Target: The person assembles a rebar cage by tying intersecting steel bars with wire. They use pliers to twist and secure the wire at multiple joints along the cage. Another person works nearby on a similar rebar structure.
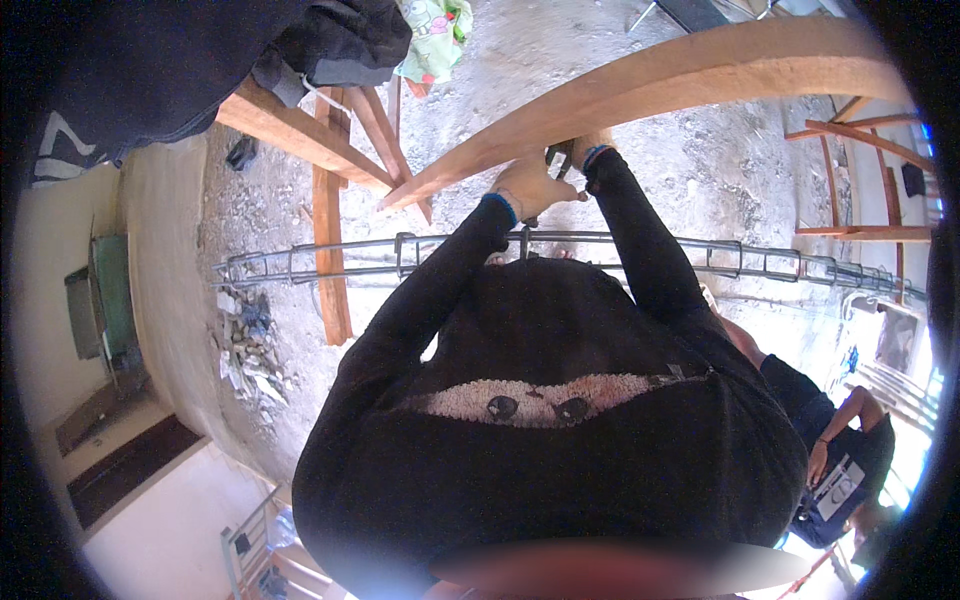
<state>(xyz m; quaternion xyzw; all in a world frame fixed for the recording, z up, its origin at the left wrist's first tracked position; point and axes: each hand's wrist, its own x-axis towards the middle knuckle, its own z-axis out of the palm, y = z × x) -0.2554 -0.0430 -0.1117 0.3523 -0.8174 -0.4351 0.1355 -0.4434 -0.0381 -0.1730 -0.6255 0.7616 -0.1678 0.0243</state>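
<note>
Nearest the camera was the wearer's black top (560, 480), its sleeves running forward to the grip. The left hand (532, 187) stood with its back upward and thumb pointing toward the right hand (594, 142), which was partly hidden at the timber's edge. A small dark tool (559, 157) lay between the two hands; its exact type could not be made out. Neither hand's closure could be confirmed (the fingers were largely out of sight), so whether the tool was firmly held could not be told.

Just beyond the hands, a long timber beam (640, 95) crossed diagonally, rising to the right of the grip; contact with the hands was not verifiable. On the wearer's side of the grip, a steel bar cage (526, 241) extended well out to both sides.

The step in hand was judged to be close two-handed work with the tool, near the cage and the beam. The next move was judged to call for a settled hold and knuckles kept off the timber edge.

Left of the grip, an upright-looking timber piece (331, 225) met the cage in view, with a dark garment (335, 45) above it. Farther left lay rubble (250, 350). Well right of the grip were a timber frame (835, 180) and, nearer the wearer, a co-worker (845, 460) in dark clothing.
</note>
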